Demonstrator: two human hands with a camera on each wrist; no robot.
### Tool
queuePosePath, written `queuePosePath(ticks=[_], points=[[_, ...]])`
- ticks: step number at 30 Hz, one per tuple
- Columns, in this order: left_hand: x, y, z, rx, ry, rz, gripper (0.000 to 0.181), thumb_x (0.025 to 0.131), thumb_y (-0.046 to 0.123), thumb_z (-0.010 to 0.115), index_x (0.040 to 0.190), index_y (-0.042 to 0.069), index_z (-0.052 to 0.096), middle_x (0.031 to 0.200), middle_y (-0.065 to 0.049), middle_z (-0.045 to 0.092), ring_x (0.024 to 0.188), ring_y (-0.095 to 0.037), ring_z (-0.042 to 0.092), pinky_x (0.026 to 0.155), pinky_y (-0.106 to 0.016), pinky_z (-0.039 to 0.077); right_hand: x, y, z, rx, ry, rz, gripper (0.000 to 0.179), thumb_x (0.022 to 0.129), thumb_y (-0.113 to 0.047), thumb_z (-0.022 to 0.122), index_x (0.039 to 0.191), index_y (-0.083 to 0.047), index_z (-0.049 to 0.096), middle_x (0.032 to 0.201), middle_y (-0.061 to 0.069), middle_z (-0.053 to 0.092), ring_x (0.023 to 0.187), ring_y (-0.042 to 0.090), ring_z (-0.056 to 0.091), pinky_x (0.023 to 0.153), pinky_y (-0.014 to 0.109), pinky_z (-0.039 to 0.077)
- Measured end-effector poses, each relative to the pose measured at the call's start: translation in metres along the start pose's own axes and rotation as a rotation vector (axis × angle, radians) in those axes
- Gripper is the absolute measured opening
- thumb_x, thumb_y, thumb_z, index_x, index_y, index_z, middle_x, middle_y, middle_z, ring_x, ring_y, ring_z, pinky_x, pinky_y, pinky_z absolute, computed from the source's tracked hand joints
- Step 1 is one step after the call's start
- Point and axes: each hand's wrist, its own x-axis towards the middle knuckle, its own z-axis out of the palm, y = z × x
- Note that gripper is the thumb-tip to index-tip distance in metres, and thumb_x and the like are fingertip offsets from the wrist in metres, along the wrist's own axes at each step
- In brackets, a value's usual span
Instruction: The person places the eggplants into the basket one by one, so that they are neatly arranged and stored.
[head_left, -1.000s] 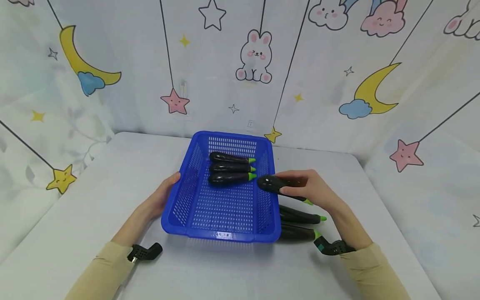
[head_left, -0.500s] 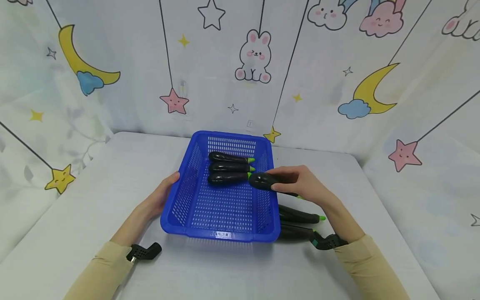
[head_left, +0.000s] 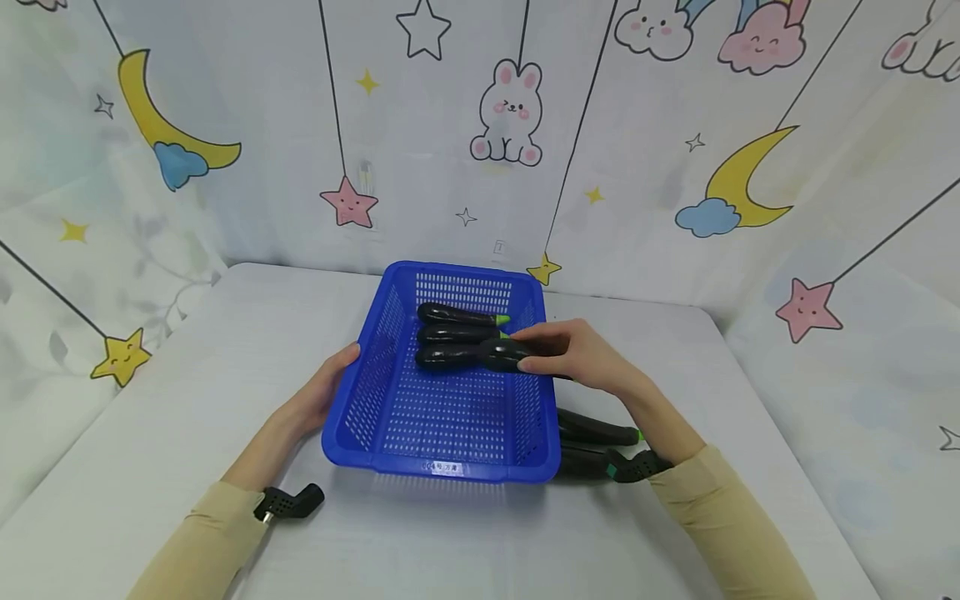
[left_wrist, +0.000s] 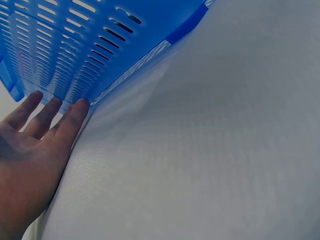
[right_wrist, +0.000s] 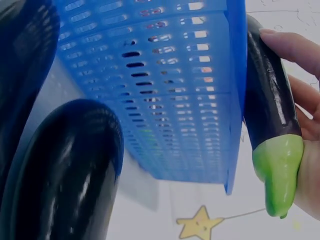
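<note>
A blue perforated plastic basket (head_left: 450, 425) stands in the middle of the table, with three dark eggplants (head_left: 453, 333) lying side by side in its far part. My right hand (head_left: 581, 354) pinches another eggplant (head_left: 501, 356) over the basket's right rim. Its round end overlaps the nearest eggplant inside, in the head view. In the right wrist view its green stem end (right_wrist: 280, 167) hangs outside the basket wall. My left hand (head_left: 326, 387) is at the basket's left side; in the left wrist view its extended fingers (left_wrist: 72, 122) touch the perforated wall.
Two more eggplants (head_left: 596, 429) lie on the white table (head_left: 420, 550) just right of the basket, partly hidden by it and the right wrist camera (head_left: 637, 467). A printed curtain (head_left: 435, 208) hangs behind the table.
My right hand has moved left with the eggplant, from outside the right rim to over the basket. The left hand and the basket have stayed in place.
</note>
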Motion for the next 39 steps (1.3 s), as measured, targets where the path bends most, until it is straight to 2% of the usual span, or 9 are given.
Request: queuePosePath(ticks=[8, 18, 32, 39], points=[[0.001, -0.001, -0.002, 0.01, 0.009, 0.009, 0.075, 0.102, 0.056, 0.029, 0.159, 0.014, 0.006, 0.137, -0.022, 0.046, 0.111, -0.027, 0.06, 0.089, -0.045, 0.055, 0.01, -0.001, 0.004, 0.004, -0.011, -0.01, 0.036, 0.091, -0.026, 0.076, 0.125, -0.017, 0.07, 0.114, 0.005, 0.07, 0.093, 0.023, 0.066, 0.083, 0.033, 0.058], [0.0, 0.0, -0.002, 0.008, 0.025, -0.008, 0.076, 0.101, 0.057, 0.03, 0.159, 0.012, 0.006, 0.135, -0.021, 0.049, 0.11, -0.026, 0.062, 0.088, -0.043, 0.055, 0.021, 0.0, 0.007, -0.017, -0.018, -0.02, 0.037, 0.089, -0.028, 0.077, 0.125, -0.019, 0.071, 0.119, 0.004, 0.07, 0.096, 0.02, 0.067, 0.083, 0.031, 0.058], [0.0, 0.002, -0.001, 0.0, 0.004, -0.002, 0.076, 0.102, 0.056, 0.029, 0.158, 0.011, 0.005, 0.134, -0.021, 0.05, 0.109, -0.027, 0.063, 0.088, -0.044, 0.056, 0.026, -0.001, 0.009, -0.034, -0.014, -0.023, 0.038, 0.089, -0.031, 0.078, 0.124, -0.02, 0.071, 0.117, 0.009, 0.071, 0.092, 0.02, 0.066, 0.081, 0.032, 0.057], [0.0, 0.0, -0.001, -0.007, 0.012, 0.001, 0.074, 0.102, 0.055, 0.028, 0.158, 0.011, 0.007, 0.132, -0.019, 0.052, 0.109, -0.026, 0.063, 0.088, -0.044, 0.056, 0.032, -0.005, 0.012, -0.061, -0.011, -0.036, 0.038, 0.088, -0.031, 0.079, 0.123, -0.018, 0.072, 0.12, 0.004, 0.07, 0.095, 0.017, 0.066, 0.083, 0.03, 0.056]])
